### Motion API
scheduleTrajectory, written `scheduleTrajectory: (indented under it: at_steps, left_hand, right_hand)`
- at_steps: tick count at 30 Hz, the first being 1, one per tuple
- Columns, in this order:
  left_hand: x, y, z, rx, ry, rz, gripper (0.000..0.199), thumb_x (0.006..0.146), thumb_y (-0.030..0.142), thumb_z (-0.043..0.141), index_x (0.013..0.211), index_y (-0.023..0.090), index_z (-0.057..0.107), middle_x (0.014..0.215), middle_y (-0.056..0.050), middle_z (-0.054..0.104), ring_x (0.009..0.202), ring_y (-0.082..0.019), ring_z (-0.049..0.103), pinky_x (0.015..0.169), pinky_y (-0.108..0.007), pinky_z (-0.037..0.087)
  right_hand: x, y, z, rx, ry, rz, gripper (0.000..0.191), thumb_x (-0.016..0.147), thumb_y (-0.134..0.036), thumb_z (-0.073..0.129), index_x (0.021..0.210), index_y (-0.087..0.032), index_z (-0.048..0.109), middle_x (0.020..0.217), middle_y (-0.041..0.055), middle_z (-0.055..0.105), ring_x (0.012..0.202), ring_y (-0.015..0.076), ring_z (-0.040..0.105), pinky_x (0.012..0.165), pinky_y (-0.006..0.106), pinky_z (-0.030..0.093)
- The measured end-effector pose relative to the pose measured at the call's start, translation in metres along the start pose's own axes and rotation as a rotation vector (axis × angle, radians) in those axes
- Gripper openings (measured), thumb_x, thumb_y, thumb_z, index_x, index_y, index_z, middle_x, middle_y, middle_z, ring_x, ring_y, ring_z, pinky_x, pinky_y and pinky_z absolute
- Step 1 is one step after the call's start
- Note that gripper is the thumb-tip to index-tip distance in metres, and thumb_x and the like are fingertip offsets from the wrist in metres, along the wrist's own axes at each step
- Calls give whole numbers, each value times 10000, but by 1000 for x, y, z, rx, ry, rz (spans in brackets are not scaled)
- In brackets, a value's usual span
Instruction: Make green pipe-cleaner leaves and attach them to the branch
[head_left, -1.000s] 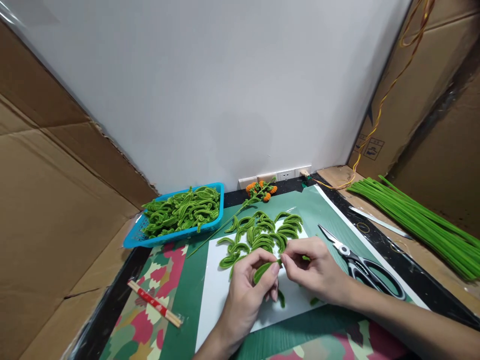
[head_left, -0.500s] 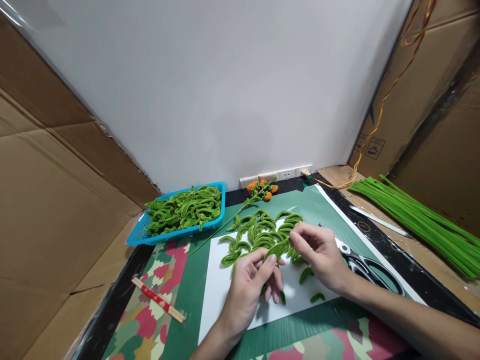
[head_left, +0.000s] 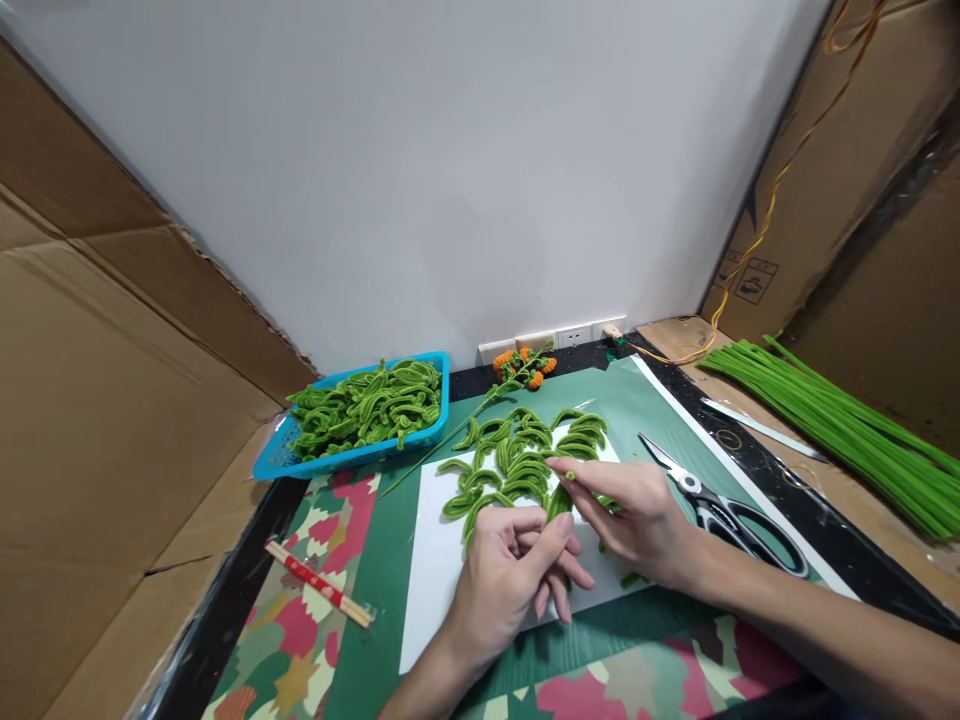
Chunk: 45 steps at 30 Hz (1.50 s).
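Observation:
Between thumb and fingers, my left hand (head_left: 517, 570) pinches a green pipe-cleaner leaf (head_left: 557, 502) by its lower end. My right hand (head_left: 637, 505) grips the upper end of that leaf with thumb and forefinger, where a small curled tip (head_left: 570, 476) shows. Under and behind both hands, several more curved green pipe-cleaner leaves (head_left: 525, 475) lie spread over a white sheet of paper (head_left: 435, 590). Some of them are hidden by my right hand. Black-handled scissors (head_left: 709, 505) lie to the right, close to my right wrist, with their blades apart.
A blue basket (head_left: 337, 466) heaped with green pieces stands at the back left. Beside it lies a stem with orange flowers (head_left: 525, 368). Wrapped chopsticks (head_left: 319, 584) rest at the left. Long green pipe cleaners (head_left: 832, 430) lie at the right, next to a metal strip (head_left: 761, 428).
The leaf has turned from slanting sideways to nearly upright between my hands. My right hand has moved a little left and down, closer to my left hand.

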<state>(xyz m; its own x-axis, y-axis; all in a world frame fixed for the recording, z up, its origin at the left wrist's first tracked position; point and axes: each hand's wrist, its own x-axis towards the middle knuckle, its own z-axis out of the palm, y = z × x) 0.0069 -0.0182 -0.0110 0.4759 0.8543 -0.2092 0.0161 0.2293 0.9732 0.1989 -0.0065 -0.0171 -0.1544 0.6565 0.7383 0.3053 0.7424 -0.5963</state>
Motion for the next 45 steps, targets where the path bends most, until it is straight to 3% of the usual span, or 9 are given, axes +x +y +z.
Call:
scheduleTrajectory:
  at_steps: [2, 9, 12, 16, 22, 29, 33, 37, 45]
  left_hand:
    - [1, 0, 1, -29, -4, -15, 529, 942, 593, 736, 779, 90, 717, 664, -162, 792, 392, -146, 679, 339, -143, 373]
    - [3, 2, 4, -147, -88, -75, 561, 887, 639, 760, 748, 99, 706, 576, -152, 757, 334, -152, 632, 294, -154, 340]
    - [-1, 3, 4, -108, -39, -83, 553, 883, 617, 765, 690, 104, 697, 567, -159, 753, 323, -155, 620, 286, -160, 302]
    - [-3, 4, 6, -60, 16, -57, 557, 879, 604, 769, 634, 109, 692, 547, -160, 744, 309, -137, 585, 307, -166, 315]
    - [0, 4, 8, -132, 38, -39, 524, 862, 617, 788, 712, 119, 723, 591, -133, 771, 319, -132, 590, 308, -169, 341]
    - [-4, 8, 7, -30, -6, -19, 596, 905, 633, 741, 599, 121, 721, 436, -72, 666, 274, -75, 469, 313, -156, 328]
    - [-6, 8, 7, -10, -32, -17, 601, 922, 638, 717, 606, 127, 718, 414, -53, 639, 269, -69, 437, 315, -160, 321]
    - [-5, 8, 7, 17, -16, -15, 586, 920, 634, 719, 614, 133, 710, 417, -43, 634, 275, -69, 428, 320, -164, 305]
    - [-8, 9, 7, 102, 20, 12, 560, 925, 592, 725, 587, 147, 710, 371, -15, 579, 276, -70, 400, 351, -181, 319]
  right_hand:
    - [1, 0, -2, 2, -1, 1, 299, 996, -91, 608, 1238, -133, 780, 979, 104, 850, 757, 165, 806, 686, 224, 617]
    - [8, -9, -2, 377, -96, 473, 290, 1008, -323, 707, 1225, -159, 806, 918, 78, 857, 781, 209, 824, 665, 270, 663]
    - [0, -3, 2, 262, -87, 249, 208, 1005, -206, 691, 1160, -171, 823, 954, 88, 859, 796, 201, 828, 694, 269, 670]
    - [-8, 3, 2, -8, -65, -154, 380, 1000, -43, 576, 1309, -178, 753, 972, 99, 844, 744, 157, 795, 651, 228, 641]
    - [2, -9, -5, 53, -51, 115, 357, 1012, -135, 663, 1356, -207, 723, 1084, 74, 837, 802, 148, 789, 737, 234, 646]
    - [-3, -3, -6, -133, -69, -201, 409, 1038, -81, 548, 1422, -184, 647, 709, -2, 666, 574, 131, 588, 538, 237, 495]
    - [-5, 4, -7, -197, -83, -259, 318, 1035, -107, 558, 1323, -171, 676, 702, 8, 666, 567, 132, 597, 534, 244, 501]
    - [-2, 2, -7, -165, -52, -192, 320, 999, -83, 598, 1282, -203, 687, 798, 28, 766, 623, 141, 696, 587, 248, 568]
    - [-2, 2, -14, -213, -96, -296, 499, 1005, -88, 613, 1495, -183, 606, 911, 71, 799, 712, 165, 741, 619, 258, 594]
